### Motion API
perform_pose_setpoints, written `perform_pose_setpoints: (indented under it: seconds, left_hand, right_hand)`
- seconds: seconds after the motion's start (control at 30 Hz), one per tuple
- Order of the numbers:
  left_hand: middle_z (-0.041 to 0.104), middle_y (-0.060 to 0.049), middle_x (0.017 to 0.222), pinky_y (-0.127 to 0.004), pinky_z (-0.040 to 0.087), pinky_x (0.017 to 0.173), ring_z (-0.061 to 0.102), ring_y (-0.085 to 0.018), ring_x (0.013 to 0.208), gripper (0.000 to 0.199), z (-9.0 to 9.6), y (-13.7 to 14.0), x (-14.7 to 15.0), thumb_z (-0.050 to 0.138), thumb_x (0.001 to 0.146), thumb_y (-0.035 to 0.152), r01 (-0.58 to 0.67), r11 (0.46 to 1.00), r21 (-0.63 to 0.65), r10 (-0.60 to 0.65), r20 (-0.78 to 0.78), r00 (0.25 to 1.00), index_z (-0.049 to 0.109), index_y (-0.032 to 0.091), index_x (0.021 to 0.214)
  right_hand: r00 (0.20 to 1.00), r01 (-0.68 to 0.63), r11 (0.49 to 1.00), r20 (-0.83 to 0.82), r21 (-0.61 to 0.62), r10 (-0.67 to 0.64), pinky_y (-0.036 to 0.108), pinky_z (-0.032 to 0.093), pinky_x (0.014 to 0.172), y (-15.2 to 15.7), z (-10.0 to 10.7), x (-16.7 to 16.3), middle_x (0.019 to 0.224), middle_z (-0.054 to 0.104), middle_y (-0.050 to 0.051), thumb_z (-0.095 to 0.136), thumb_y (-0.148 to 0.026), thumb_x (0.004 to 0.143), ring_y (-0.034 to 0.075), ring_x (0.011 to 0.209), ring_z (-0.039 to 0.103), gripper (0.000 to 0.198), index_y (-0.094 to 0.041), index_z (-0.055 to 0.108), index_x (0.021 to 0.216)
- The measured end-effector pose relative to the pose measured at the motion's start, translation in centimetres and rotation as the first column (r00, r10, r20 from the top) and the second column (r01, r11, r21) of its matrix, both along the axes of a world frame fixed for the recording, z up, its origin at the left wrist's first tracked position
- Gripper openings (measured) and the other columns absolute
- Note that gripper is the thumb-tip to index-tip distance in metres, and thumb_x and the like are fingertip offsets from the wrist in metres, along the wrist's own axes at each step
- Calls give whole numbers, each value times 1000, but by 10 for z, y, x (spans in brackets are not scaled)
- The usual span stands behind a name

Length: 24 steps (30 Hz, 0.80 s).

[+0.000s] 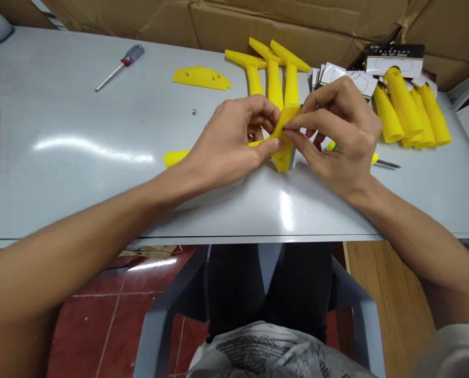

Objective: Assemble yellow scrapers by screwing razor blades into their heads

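My left hand point(234, 131) is wrapped round a yellow plastic scraper point(285, 149), its handle running left under my palm. The scraper's wide head is turned up toward me, with a thin grey strip along its right edge. At a hole in that head, my right hand point(336, 131) pinches a small dark screw point(283, 127) between thumb and forefinger. A second small screw point(194, 112) lies on the table to the left. Behind it is a loose yellow plate point(201, 77) with two holes.
Three yellow T-shaped handles point(273, 73) lie behind my hands. Yellow sleeves point(405, 113) and packaging cards point(394, 60) are piled at right. A screwdriver point(132, 55) lies at back left; another screwdriver's shaft point(387, 164) shows beside my right wrist. Cardboard point(234, 23) lines the back.
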<state>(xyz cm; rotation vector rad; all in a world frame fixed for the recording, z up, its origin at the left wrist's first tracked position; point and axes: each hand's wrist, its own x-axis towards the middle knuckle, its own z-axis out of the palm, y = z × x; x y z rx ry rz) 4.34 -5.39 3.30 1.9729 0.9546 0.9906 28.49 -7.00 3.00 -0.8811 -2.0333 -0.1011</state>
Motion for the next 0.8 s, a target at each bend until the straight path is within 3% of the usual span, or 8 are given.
perform_pose_setpoints:
  seconds: [0.2,0.33,0.43,0.53,0.67,0.8]
  left_hand:
    - [88,-7,114,-45,70,95,82,-29,105,39,8,-10,3,98,96,60,-42,996,-75,42,-6,999,76,29,105]
    - [89,-6,115,-46,71,95,82,-27,100,32,5,-12,2,92,100,55,-37,999,-18,37,-12,999,77,28,109]
    - [90,-6,114,-47,72,92,82,-27,96,32,0,-13,2,90,104,57,-43,997,63,44,0,999,77,28,110]
    - [90,-5,112,-45,72,91,83,-26,97,34,-2,-15,2,88,108,60,-49,993,107,49,2,999,76,28,110]
    - [90,-6,115,-45,72,92,84,-27,100,34,1,-17,2,87,110,60,-42,993,109,45,-26,999,76,28,112]
    - [89,-8,120,-46,73,92,86,-30,107,38,4,-14,1,90,108,62,5,997,71,-4,-8,1000,73,28,112]
  right_hand:
    - [999,-39,999,-21,33,39,41,69,78,-1,1,0,116,83,7,72,-39,120,23,93,75,21,-36,89,108]
    - [994,-32,999,-104,-36,28,40,64,72,-5,-2,-2,122,78,10,69,-50,119,22,89,68,28,-34,90,107]
    - [970,-80,979,-239,-187,34,35,53,58,-5,-9,-4,136,76,8,73,-60,114,20,81,65,29,-41,87,129]
    - [934,-190,926,-351,-326,68,29,40,47,4,-21,-3,128,79,6,76,-77,107,15,67,59,59,-40,74,153]
    - [928,-254,896,-354,-364,118,32,47,52,16,-30,4,108,78,6,82,-90,100,17,66,60,69,-34,82,138]
    - [905,-331,859,-390,-390,171,35,45,46,14,-21,7,103,78,4,78,-89,103,15,58,53,60,-42,88,138]
